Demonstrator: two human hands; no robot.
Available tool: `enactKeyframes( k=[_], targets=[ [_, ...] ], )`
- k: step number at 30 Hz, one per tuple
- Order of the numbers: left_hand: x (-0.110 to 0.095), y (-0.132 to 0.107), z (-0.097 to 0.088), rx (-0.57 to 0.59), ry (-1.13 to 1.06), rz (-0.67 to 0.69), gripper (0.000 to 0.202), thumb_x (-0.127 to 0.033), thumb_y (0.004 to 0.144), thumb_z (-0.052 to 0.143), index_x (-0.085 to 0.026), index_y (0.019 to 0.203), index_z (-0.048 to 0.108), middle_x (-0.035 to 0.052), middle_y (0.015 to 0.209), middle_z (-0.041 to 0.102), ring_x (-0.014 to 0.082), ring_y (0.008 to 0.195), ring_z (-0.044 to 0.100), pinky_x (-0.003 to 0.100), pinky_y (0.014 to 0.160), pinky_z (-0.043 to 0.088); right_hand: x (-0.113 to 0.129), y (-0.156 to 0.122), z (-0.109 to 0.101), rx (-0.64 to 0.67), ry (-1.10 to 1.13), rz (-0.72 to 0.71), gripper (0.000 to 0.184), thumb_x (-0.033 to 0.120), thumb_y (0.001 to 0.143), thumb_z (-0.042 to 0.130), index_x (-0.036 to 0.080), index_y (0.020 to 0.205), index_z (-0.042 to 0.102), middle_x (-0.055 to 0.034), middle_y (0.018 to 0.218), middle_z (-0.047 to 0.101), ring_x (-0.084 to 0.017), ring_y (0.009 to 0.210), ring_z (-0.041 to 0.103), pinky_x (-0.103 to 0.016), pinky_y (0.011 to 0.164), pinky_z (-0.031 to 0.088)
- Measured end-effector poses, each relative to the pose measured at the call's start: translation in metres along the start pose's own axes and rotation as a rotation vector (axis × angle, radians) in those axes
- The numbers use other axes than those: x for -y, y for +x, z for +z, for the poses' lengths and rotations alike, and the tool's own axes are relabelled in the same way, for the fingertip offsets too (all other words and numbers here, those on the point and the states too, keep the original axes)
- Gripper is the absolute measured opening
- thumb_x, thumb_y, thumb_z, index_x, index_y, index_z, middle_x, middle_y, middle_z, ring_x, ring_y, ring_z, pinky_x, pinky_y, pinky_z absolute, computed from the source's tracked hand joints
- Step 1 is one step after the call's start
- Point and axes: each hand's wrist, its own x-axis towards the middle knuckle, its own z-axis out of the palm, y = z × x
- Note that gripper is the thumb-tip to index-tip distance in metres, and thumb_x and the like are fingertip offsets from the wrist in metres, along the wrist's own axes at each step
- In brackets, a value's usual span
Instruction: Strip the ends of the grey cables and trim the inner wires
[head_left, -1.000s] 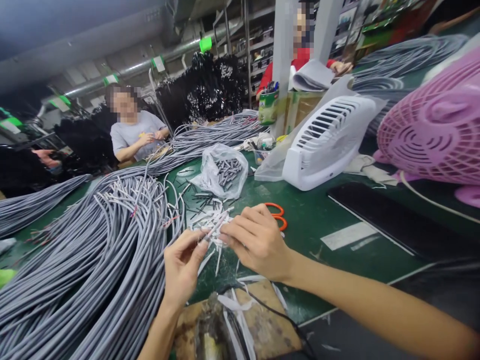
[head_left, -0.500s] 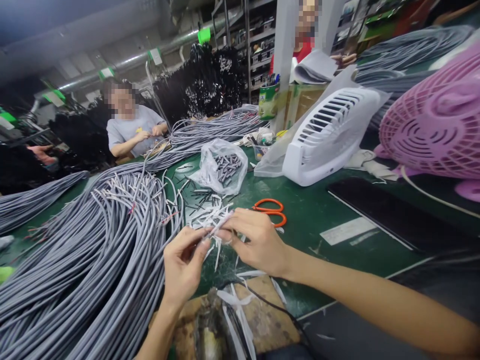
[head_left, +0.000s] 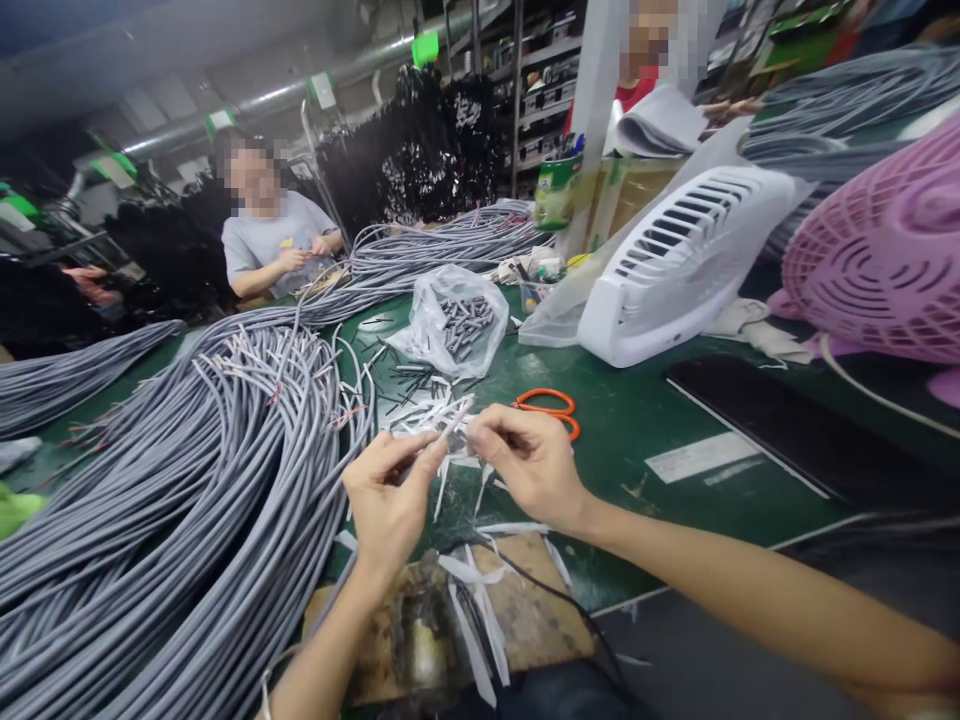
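Note:
My left hand [head_left: 390,500] pinches the end of a thin grey cable [head_left: 447,430] above the green table [head_left: 637,420]. My right hand [head_left: 529,460] meets it from the right, its fingers closed on the same cable end. White paper strips [head_left: 427,412] lie scattered just beyond my fingers. A large bundle of grey cables [head_left: 187,500] curves along my left side, its stripped ends pointing toward the strips.
Orange scissors [head_left: 551,405] lie behind my right hand. A clear bag of small dark tubes [head_left: 457,325], a white fan [head_left: 675,270] and a pink fan [head_left: 885,250] stand further back. A person in a grey shirt [head_left: 274,245] works across the table. A worn brown board [head_left: 480,620] sits near me.
Both hands have stayed pinched together on the cable end and shifted slightly right and away from me; the view has tilted a little.

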Motion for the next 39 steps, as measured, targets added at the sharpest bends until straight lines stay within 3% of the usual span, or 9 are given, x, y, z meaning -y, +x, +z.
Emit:
enactKeyframes(
  k=[7, 10, 15, 19, 25, 29, 32, 36, 39],
  targets=[
    [0.028, 0.021, -0.007, -0.16, 0.073, -0.216, 0.008, -0.023, 0.06, 0.069, -0.015, 0.057, 0.071, -0.0019, 0.049, 0.056, 0.0089, 0.046, 0.046, 0.022, 0.05, 0.037, 0.012, -0.002, -0.005, -0.137, 0.069, -0.535, 0.026, 0.03, 0.088, 0.046, 0.019, 0.064, 0.049, 0.0053, 0.047, 0.039, -0.007, 0.039, 0.033, -0.021, 0.04, 0.028],
    [0.031, 0.023, -0.008, -0.172, -0.051, -0.286, 0.02, -0.032, 0.066, 0.065, -0.013, 0.067, 0.071, -0.0014, 0.052, 0.059, 0.0083, 0.042, 0.046, 0.021, 0.045, 0.037, 0.004, 0.004, -0.003, -0.267, -0.038, -0.187, 0.023, 0.033, 0.072, 0.066, 0.02, 0.069, 0.048, 0.0062, 0.056, 0.042, -0.006, 0.043, 0.036, -0.018, 0.039, 0.03],
    [0.019, 0.01, 0.001, -0.085, -0.21, -0.355, 0.026, -0.037, 0.068, 0.065, -0.011, 0.067, 0.064, -0.0022, 0.049, 0.058, 0.0078, 0.038, 0.047, 0.019, 0.038, 0.036, -0.018, 0.006, 0.014, 0.026, -0.183, 0.219, 0.044, 0.036, 0.055, 0.076, 0.017, 0.089, 0.056, 0.0025, 0.068, 0.056, -0.011, 0.055, 0.053, -0.021, 0.051, 0.046],
    [0.02, 0.006, 0.003, 0.035, -0.281, -0.403, 0.028, -0.039, 0.072, 0.061, -0.013, 0.067, 0.059, -0.0037, 0.043, 0.054, 0.0091, 0.036, 0.05, 0.019, 0.038, 0.041, -0.021, 0.002, 0.022, 0.06, -0.145, 0.134, 0.01, 0.023, 0.076, 0.057, 0.015, 0.072, 0.06, -0.0015, 0.064, 0.062, -0.012, 0.058, 0.058, -0.02, 0.053, 0.045],
    [0.022, 0.01, 0.006, -0.017, -0.445, -0.521, 0.034, -0.047, 0.071, 0.059, -0.017, 0.066, 0.044, -0.0066, 0.047, 0.052, 0.0069, 0.028, 0.047, 0.016, 0.03, 0.037, -0.016, -0.001, 0.021, -0.009, -0.258, -0.091, 0.017, 0.016, 0.078, 0.051, 0.014, 0.065, 0.062, -0.002, 0.058, 0.063, -0.01, 0.05, 0.054, -0.018, 0.047, 0.04],
    [0.021, 0.014, 0.004, -0.073, -0.528, -0.615, 0.04, -0.054, 0.067, 0.059, -0.019, 0.07, 0.041, -0.0046, 0.056, 0.057, 0.0071, 0.028, 0.047, 0.017, 0.029, 0.034, -0.019, 0.0, 0.021, -0.016, -0.201, -0.035, 0.017, 0.016, 0.077, 0.051, 0.013, 0.064, 0.062, -0.0009, 0.055, 0.062, -0.009, 0.046, 0.054, -0.016, 0.042, 0.039],
    [0.02, 0.014, -0.001, 0.034, -0.448, -0.527, 0.039, -0.046, 0.06, 0.068, -0.018, 0.079, 0.05, -0.0033, 0.061, 0.06, 0.0082, 0.039, 0.052, 0.017, 0.035, 0.038, -0.022, 0.003, 0.019, -0.048, -0.154, 0.019, 0.014, 0.015, 0.075, 0.053, 0.013, 0.065, 0.063, -0.0009, 0.054, 0.063, -0.009, 0.045, 0.056, -0.015, 0.04, 0.04],
    [0.02, 0.009, -0.007, 0.08, -0.103, -0.31, 0.021, -0.031, 0.058, 0.071, -0.014, 0.07, 0.064, -0.0002, 0.059, 0.06, 0.0123, 0.054, 0.057, 0.021, 0.052, 0.045, -0.019, 0.002, 0.014, -0.183, -0.348, -0.329, 0.011, 0.009, 0.074, 0.055, 0.013, 0.067, 0.063, -0.0014, 0.056, 0.065, -0.009, 0.047, 0.058, -0.017, 0.046, 0.043],
    [0.021, 0.007, -0.007, 0.062, 0.002, -0.222, 0.019, -0.033, 0.067, 0.063, -0.015, 0.067, 0.066, 0.0009, 0.058, 0.059, 0.0126, 0.055, 0.053, 0.022, 0.053, 0.043, -0.015, -0.007, 0.016, -0.106, -0.39, -0.676, 0.013, 0.007, 0.078, 0.051, 0.013, 0.074, 0.062, -0.0006, 0.056, 0.064, -0.007, 0.048, 0.057, -0.018, 0.049, 0.043]
  ],
)
